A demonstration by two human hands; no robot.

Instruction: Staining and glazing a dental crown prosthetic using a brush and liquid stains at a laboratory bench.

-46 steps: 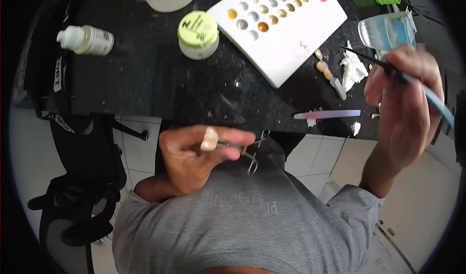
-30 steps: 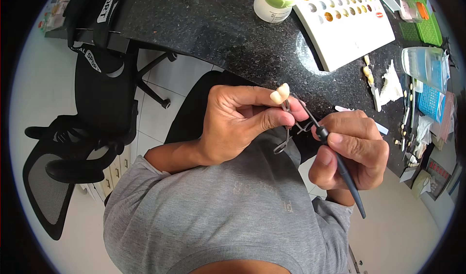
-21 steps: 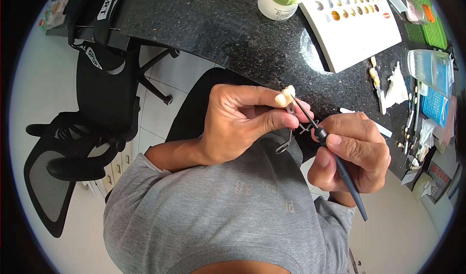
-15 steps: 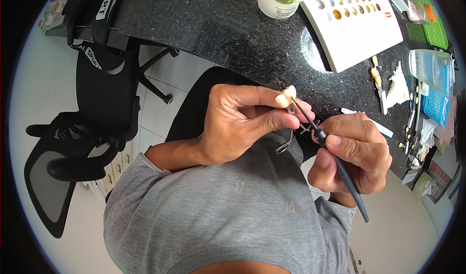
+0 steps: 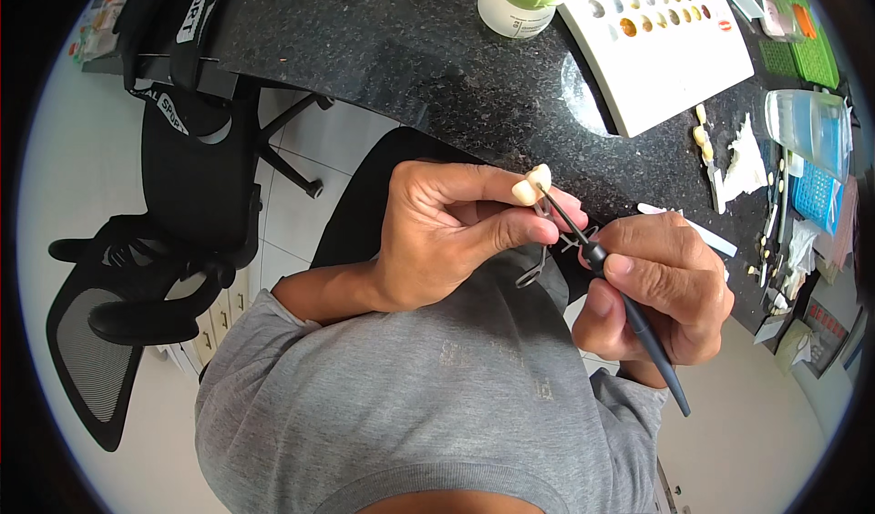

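My left hand [image 5: 433, 236] is closed around a slim metal clamp with ring handles [image 5: 530, 275], whose loops hang below the fingers. At the clamp's upper end, just above my thumb and index finger, sits a small group of cream-coloured dental crowns [image 5: 526, 192]. My right hand [image 5: 679, 282] pinches a dark, tapered fine brush [image 5: 643, 325] between thumb and fingers. Its thin tip points up and left and meets the crowns, as far as I can see. Part of the clamp is hidden by my fingers.
A white palette [image 5: 670, 81] with rows of coloured wells lies on the black speckled worktop [image 5: 365, 49]. Beside it stands a green-lidded jar [image 5: 518, 5]. To the right are a clear container [image 5: 807, 127], crumpled tissue [image 5: 746, 163] and a blue basket [image 5: 818, 195]. A black chair [image 5: 196, 186] stands left.
The brush tip has shifted slightly against the crowns. Both hands keep their grips, and the whole view has moved a little.
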